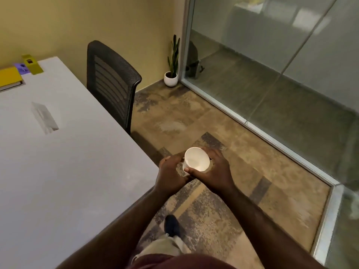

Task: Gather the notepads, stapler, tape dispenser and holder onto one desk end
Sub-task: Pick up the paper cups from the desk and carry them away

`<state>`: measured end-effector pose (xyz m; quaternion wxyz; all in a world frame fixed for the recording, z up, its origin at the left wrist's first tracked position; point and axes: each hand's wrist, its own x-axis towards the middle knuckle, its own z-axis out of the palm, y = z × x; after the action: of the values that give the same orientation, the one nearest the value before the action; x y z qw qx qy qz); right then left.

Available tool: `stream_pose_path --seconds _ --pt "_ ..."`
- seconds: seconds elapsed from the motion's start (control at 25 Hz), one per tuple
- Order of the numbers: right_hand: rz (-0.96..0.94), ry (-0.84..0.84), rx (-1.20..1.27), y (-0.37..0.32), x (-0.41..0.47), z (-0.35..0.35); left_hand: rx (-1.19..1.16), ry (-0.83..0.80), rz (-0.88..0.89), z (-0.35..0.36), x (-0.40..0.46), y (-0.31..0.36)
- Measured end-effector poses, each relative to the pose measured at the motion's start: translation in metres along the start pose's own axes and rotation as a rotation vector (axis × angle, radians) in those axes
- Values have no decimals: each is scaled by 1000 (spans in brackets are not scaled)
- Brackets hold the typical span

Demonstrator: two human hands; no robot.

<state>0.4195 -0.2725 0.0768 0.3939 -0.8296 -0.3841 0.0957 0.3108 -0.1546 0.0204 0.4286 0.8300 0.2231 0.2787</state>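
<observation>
A white cup-shaped holder (196, 159) is held over the carpet just beyond the desk's near right corner. My right hand (215, 169) grips it, fingers and thumb curled round its side. Close against its left side, my left hand (171, 171) has its fingers loosely curved; whether they touch the holder is unclear. At the far left end of the grey desk (64, 152) lie a yellow notepad (9, 77), a purple notepad (21, 68) and a yellow-green box-like item (32, 64). The stapler cannot be identified.
A black mesh office chair (111, 82) stands against the desk's right edge. A flush grey cover plate (44, 117) sits in the desk top. A potted plant (172, 74) occupies the corner by the glass partition (272, 65). My foot (172, 226) is on the patterned carpet.
</observation>
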Motion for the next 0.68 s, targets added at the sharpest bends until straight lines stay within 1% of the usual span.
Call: stream_pose_path --seconds 0.24,0.4,0.68 --pt "-76 -119 58 26 104 -1 9 82 -105 19 77 -14" --pt "-142 -213 101 35 165 7 84 177 -183 22 119 -19" --pt "-337 -449 188 45 274 20 167 475 -335 37 184 -25"
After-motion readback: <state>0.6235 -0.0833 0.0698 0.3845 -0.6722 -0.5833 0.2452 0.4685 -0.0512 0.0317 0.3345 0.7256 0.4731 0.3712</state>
